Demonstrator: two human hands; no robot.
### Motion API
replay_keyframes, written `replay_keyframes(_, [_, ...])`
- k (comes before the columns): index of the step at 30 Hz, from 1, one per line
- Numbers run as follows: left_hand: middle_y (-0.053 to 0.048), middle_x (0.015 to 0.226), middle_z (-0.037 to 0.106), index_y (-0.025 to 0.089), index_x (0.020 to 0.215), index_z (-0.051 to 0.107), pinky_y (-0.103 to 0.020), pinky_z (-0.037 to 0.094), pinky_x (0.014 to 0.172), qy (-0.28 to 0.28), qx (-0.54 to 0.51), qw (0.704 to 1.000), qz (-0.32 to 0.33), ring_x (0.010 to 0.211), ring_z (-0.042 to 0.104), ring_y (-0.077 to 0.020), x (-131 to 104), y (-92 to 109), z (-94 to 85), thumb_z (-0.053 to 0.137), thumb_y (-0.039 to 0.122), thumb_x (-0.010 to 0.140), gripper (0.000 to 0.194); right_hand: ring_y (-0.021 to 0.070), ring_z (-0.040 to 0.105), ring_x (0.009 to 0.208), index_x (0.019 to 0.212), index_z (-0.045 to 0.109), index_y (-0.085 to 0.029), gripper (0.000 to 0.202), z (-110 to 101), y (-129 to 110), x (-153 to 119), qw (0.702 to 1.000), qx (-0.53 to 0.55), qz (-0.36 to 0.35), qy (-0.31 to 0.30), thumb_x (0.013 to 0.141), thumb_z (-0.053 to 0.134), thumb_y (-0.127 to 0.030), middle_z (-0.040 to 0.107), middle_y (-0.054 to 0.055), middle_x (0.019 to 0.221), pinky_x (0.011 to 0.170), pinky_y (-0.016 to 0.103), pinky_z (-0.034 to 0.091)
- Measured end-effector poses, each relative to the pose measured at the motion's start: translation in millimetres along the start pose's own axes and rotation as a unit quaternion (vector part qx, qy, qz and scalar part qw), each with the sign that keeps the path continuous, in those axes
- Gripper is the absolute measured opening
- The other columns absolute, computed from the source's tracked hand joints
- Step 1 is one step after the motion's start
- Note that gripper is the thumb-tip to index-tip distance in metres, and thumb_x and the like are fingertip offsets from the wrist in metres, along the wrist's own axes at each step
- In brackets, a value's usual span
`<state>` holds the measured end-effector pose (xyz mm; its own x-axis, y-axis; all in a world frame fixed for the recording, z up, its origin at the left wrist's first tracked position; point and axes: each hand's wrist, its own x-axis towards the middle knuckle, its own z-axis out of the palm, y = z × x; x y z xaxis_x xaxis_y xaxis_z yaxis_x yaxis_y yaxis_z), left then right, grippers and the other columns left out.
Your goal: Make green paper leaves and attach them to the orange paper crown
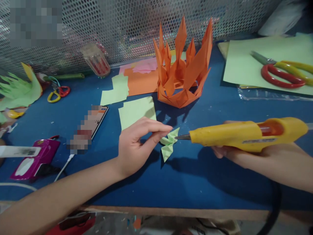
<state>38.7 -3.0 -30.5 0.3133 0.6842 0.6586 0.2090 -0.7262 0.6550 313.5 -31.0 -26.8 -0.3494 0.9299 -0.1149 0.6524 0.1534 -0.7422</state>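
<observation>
Pinched between the thumb and fingers of my left hand (pixel 137 145) is a small folded light-green paper piece (pixel 168 148), held just over the blue tabletop. My right hand (pixel 244 156) is wrapped round a yellow glue gun (pixel 225 133), which points left. The gun's dark nozzle tip is at the middle of the folded paper, and appears to touch it. Behind the hands stands an orange folded-paper crown (pixel 181 85) with tall spikes.
Light-green sheets (pixel 137 111) lie behind my left hand. A phone (pixel 97 120) on a white cable and small scissors (pixel 58 93) are at left. Larger scissors (pixel 283 75) rest on green paper (pixel 244 62) at back right. A jar (pixel 96 60) leans near the perforated metal panel (pixel 137 29).
</observation>
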Motion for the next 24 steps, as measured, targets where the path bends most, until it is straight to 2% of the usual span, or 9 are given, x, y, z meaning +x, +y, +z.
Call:
replay_keyframes(7, [-0.002,0.079,0.076,0.019,0.086,0.075,-0.022,0.056,0.068,0.02,-0.017,1.0,-0.017,0.074,0.069,-0.0122,-1,0,-0.6,0.069,0.008,0.088,0.013,0.0197,0.068,0.072,0.081,0.064,-0.036,0.006,1,-4,-1,1.0,0.007,-0.014,0.0,0.082,0.058,-0.035,0.07,-0.004,0.078,0.069,0.032,0.057])
replay_keyframes(14, [-0.005,0.073,0.076,0.016,0.085,0.075,-0.024,0.055,0.065,-0.012,-0.04,0.998,0.039,0.068,0.069,-0.0129,0,4,0.5,0.075,0.007,0.082,0.01,0.021,0.069,0.071,0.077,0.064,-0.034,0.009,-1,-5,-1,1.0,-0.011,-0.001,0.013,0.081,0.057,-0.038,0.07,-0.002,0.078,0.068,0.034,0.059])
replay_keyframes(18, [-0.005,0.072,0.075,0.016,0.081,0.073,-0.025,0.054,0.064,-0.016,-0.04,0.998,0.049,0.065,0.067,-0.0125,-1,6,1.4,0.076,0.01,0.081,0.007,0.0206,0.07,0.066,0.07,0.066,-0.034,0.01,0,-9,0,0.999,-0.006,-0.004,0.034,0.075,0.057,-0.037,0.07,-0.003,0.072,0.062,0.033,0.059])
replay_keyframes(24, [-0.002,0.072,0.064,0.016,0.085,0.064,-0.022,0.051,0.06,-0.023,-0.067,0.996,0.054,0.066,0.059,-0.0108,-1,6,0.4,0.062,0.015,0.091,0.007,0.0222,0.069,0.061,0.06,0.067,-0.032,0.016,1,-17,3,0.998,-0.003,0.029,0.06,0.066,0.055,-0.041,0.069,0.0,0.067,0.057,0.035,0.059])
